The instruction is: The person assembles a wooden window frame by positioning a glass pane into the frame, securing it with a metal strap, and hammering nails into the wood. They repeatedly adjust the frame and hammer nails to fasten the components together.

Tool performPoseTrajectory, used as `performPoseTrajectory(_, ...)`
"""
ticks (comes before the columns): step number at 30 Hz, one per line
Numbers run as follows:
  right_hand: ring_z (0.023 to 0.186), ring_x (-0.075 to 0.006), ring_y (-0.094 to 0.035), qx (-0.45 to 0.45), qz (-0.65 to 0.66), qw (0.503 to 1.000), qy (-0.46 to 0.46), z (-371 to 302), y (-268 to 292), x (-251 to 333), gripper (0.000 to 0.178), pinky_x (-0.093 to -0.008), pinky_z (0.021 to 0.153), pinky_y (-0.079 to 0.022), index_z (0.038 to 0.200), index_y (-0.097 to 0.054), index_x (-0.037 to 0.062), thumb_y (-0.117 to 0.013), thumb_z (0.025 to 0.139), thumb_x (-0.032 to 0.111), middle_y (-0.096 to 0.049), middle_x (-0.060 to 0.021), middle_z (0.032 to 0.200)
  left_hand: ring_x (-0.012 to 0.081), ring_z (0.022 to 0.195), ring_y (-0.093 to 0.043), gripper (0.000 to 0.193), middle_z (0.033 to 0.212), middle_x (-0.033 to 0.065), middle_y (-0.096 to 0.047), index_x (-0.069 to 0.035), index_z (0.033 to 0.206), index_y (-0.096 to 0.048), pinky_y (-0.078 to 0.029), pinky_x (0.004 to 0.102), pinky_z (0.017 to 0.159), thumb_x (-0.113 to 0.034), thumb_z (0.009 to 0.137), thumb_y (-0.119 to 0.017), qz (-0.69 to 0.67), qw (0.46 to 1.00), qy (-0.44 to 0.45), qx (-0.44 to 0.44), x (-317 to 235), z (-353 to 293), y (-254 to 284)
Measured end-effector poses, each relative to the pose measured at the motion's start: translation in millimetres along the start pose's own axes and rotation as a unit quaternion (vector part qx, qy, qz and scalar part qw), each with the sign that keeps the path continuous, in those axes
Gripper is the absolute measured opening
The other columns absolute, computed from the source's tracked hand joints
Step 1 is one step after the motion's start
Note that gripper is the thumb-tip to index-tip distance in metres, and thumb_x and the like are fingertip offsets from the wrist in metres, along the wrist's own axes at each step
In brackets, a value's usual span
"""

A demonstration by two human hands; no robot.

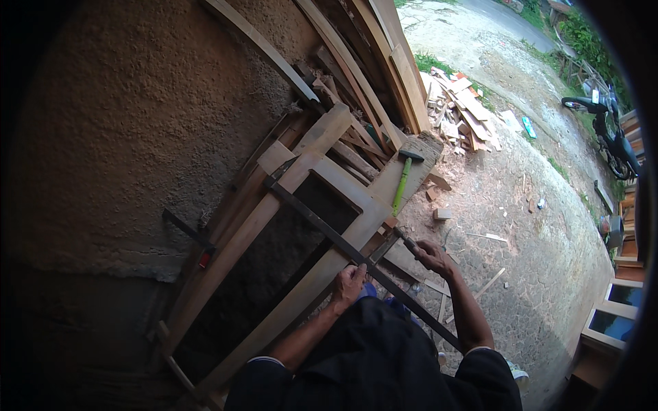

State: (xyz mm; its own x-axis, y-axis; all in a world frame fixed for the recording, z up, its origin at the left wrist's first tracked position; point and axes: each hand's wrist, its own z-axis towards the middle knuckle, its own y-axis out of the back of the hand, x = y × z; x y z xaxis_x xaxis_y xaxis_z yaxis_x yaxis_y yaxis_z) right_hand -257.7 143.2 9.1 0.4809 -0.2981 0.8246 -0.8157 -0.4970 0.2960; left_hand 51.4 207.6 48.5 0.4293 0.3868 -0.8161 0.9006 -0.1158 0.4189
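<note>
A long dark bar clamp [321, 224] lies slantwise across a pale wooden frame [312, 277], which has a short upper opening and a long lower one. One end of the clamp sits at the frame's far-left stile; its bar runs on past the near-right stile. My right hand [432, 259] is closed around the clamp's dark handle, just off that stile. Beside the bar, my left hand [349, 282] has its fingers closed on the clamp near the frame's edge. A hammer [403, 181] with a green handle rests on a board at the frame's top end.
A rough earthen wall [151, 123] rises at left, with long planks [384, 65] leaning near it. Another dark clamp with a red part [204, 259] is at the frame's left. Wood scraps [466, 109] lie piled ahead. A motorcycle [608, 133] stands far right.
</note>
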Motion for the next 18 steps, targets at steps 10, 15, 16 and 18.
performPoseTrajectory(10,0.045,-0.0193,-0.058,0.279,0.429,0.856,-0.071,33,-1,-13,0.082,-0.0288,0.039,-0.048,0.147,-0.035,-0.0002,-0.078,0.083,0.028,-0.065,-0.0105,0.077,0.0053,0.064,-0.054,0.044,0.073,-0.0036,-0.058,-0.006,0.087,-0.066,-0.045,0.0256,0.054,-0.049,0.096,-0.066,-0.308,0.928,0.038,-0.206,40,56,-85)
performPoseTrajectory(15,0.037,-0.0067,-0.037,0.215,0.312,0.921,-0.096,25,-1,-1,0.062,-0.0252,0.034,-0.03,0.146,-0.038,0.0017,-0.067,0.092,0.015,-0.042,0.0038,0.054,0.0113,0.06,-0.065,0.044,0.077,0.0041,-0.068,-0.006,0.098,-0.068,-0.052,0.0259,0.047,-0.05,0.094,-0.068,-0.514,0.834,0.107,-0.168,25,61,-106)
performPoseTrajectory(16,0.038,-0.0056,-0.037,0.212,0.26,0.94,-0.055,22,0,2,0.057,-0.0243,0.035,-0.028,0.146,-0.039,0.0016,-0.061,0.094,0.014,-0.041,0.0058,0.055,0.0116,0.059,-0.065,0.044,0.078,0.0041,-0.068,-0.006,0.098,-0.067,-0.052,0.0259,0.047,-0.05,0.094,-0.068,-0.507,0.834,0.127,-0.177,22,60,-105)
performPoseTrajectory(18,0.036,-0.0078,-0.037,0.173,0.21,0.961,-0.049,21,-3,6,0.056,-0.026,0.033,-0.029,0.144,-0.042,0.0019,-0.062,0.093,0.011,-0.042,0.0045,0.055,0.0122,0.058,-0.065,0.045,0.079,0.0047,-0.069,-0.005,0.098,-0.067,-0.053,0.026,0.046,-0.049,0.094,-0.068,-0.5,0.835,0.138,-0.185,17,58,-103)
